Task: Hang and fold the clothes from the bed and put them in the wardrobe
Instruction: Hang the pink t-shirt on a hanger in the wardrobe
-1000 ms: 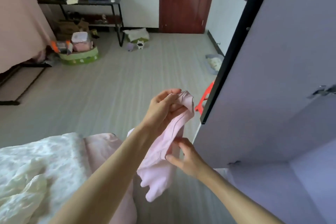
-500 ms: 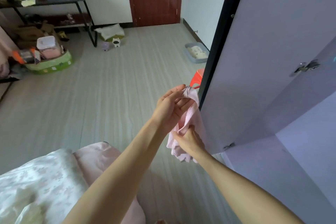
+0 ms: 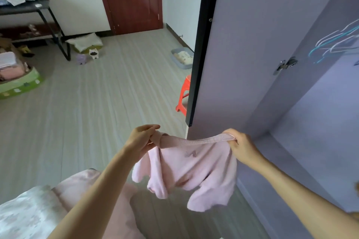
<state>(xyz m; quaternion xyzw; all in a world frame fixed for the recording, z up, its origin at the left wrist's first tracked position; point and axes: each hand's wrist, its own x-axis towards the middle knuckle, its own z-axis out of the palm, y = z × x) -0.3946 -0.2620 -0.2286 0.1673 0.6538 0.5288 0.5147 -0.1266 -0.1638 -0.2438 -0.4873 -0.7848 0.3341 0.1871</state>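
left hand (image 3: 142, 137) + right hand (image 3: 241, 144) pinch pink garment (image 3: 191, 172) waistband, spread | fold not started | wardrobe (image 3: 291, 25) open, hangers (image 3: 334, 43) bare | bed (image 3: 29, 213) unclear

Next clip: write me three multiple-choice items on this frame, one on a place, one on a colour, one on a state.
1. Where is the red stool?
A. on the bed
B. on the floor beside the wardrobe door
C. inside the wardrobe

2. What colour is the held garment?
A. pale pink
B. navy
C. green

3. How is the garment held?
A. bunched in one hand
B. lying folded
C. stretched between both hands

Answers: 1 B, it stands by the door's dark edge; 2 A, the fabric is pink; 3 C, the left hand and right hand each grip an end of its band.
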